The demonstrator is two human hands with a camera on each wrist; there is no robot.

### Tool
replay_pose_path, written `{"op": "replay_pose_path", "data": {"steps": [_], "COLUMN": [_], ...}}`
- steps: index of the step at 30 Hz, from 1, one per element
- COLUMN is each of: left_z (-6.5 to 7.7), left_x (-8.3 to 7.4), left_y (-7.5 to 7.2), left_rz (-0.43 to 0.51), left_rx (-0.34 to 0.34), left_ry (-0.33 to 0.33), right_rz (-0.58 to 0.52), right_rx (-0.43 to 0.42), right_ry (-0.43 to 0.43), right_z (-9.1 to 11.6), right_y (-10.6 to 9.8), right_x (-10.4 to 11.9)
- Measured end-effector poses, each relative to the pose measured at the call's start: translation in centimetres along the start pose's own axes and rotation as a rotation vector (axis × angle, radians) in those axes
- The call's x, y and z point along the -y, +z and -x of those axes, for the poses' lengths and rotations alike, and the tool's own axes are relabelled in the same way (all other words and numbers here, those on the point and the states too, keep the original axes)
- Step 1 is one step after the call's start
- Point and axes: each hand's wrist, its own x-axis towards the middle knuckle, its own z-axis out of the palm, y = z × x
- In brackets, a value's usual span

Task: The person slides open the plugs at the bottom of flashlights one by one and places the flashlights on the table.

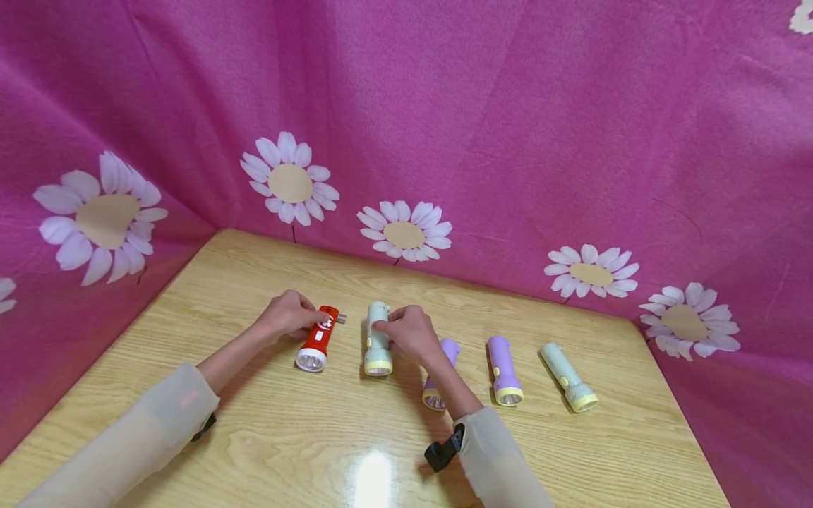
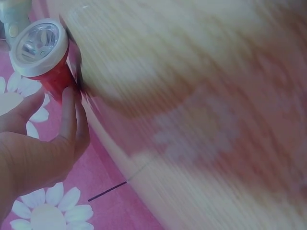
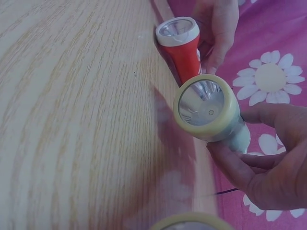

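Note:
My left hand (image 1: 288, 315) pinches a red flashlight (image 1: 320, 335) with a white head; its lens faces the near side of the table. In the left wrist view, thumb and fingers close on the red body (image 2: 58, 81) behind the white rim. To the right, my right hand (image 1: 414, 335) holds a pale green flashlight (image 1: 377, 342) with a yellow rim, thumb on one side and fingers on the other, as the right wrist view shows at its green body (image 3: 238, 136). The two flashlights lie side by side, a small gap between them.
A purple flashlight (image 1: 449, 349) lies partly hidden under my right forearm. Further right are another purple flashlight (image 1: 502, 363) and a slanted pale green one (image 1: 562, 370). Pink flowered cloth (image 1: 495, 141) stands behind the wooden table (image 1: 305, 444) and along its sides.

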Motion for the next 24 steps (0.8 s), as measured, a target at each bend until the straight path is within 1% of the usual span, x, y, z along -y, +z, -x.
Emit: {"op": "replay_pose_path", "data": {"steps": [4,9,14,16,20,24], "left_z": [-0.2,-0.2,0.3,0.5,0.6,0.7], "left_x": [-0.1,-0.3,-1.3,-1.7,-2.1,-2.5], "left_y": [-0.2,-0.6,-0.9,-1.0,-0.9,-0.6], "left_rz": [0.004,0.037,0.058,0.044,0.020,0.046], "left_rx": [-0.018,-0.033,-0.043,-0.050,-0.058,-0.052], "left_ry": [0.001,0.012,0.029,0.042,0.076,0.093], "right_rz": [-0.008,0.010,0.045,0.049,0.050,0.052], "right_rx": [-0.007,-0.026,-0.041,-0.043,-0.049,-0.062], "right_ry": [-0.005,-0.008,-0.027,-0.033,-0.045,-0.069], "right_z": [0.1,0.3,0.3,0.4,0.6,0.7], "right_y": [-0.1,0.0,-0.1,-0.1,-0.1,-0.2], "right_x": [0.1,0.4,0.8,1.0,1.2,1.5]}}
